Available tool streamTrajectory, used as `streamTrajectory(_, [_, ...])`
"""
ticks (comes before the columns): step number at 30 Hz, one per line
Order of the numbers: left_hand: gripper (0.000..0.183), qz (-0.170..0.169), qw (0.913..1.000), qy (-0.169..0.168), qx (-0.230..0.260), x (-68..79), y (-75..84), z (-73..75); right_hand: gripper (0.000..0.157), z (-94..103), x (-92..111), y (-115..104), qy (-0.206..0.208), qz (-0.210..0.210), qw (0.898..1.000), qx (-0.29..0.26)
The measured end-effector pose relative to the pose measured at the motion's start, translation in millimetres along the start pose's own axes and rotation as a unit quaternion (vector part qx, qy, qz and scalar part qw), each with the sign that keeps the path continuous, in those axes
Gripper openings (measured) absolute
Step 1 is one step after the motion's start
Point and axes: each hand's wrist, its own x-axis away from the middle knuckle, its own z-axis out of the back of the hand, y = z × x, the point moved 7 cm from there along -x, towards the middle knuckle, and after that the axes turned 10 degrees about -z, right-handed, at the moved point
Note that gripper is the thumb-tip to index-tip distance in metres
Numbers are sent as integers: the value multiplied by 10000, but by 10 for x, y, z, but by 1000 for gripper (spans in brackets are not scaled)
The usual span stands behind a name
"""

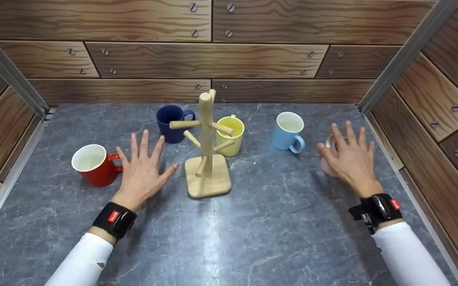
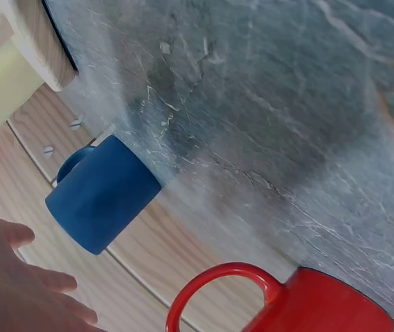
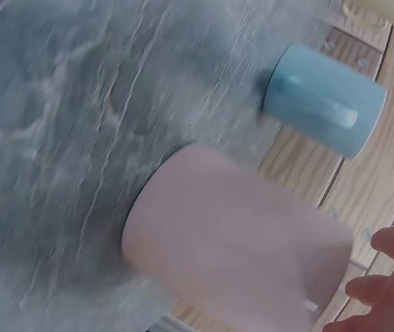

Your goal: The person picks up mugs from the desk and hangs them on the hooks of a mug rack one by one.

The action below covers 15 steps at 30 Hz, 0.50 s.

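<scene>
On the grey, marble-patterned bench (image 1: 253, 234), in the head view, the left hand (image 1: 139, 176) is spread beside the red mug (image 1: 98, 172), fingers released; the right hand (image 1: 352, 159), equally loose, partly hides the pink mug (image 1: 327, 169). The wooden mug stand (image 1: 206, 135) has a broad square base, presumably for steadying its round post and slanted pegs, with the dark-blue mug (image 1: 167, 129) and yellow mug (image 1: 237, 146) behind.

In the left wrist view, the red mug's glossy handle forms a smooth loop.

In the right wrist view, the pink mug looks matte, the light-blue mug (image 3: 321, 104) shinier
</scene>
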Motion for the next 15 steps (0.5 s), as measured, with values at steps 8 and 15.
streamTrajectory(8, [94,-29,10000,52,-73,-2,5,1,89,5,-82,225,-31,-420,9990,-115])
streamTrajectory(15, [94,27,10000,-46,-74,-11,6,-15,95,-79,-120,291,-337,-665,9971,-179])
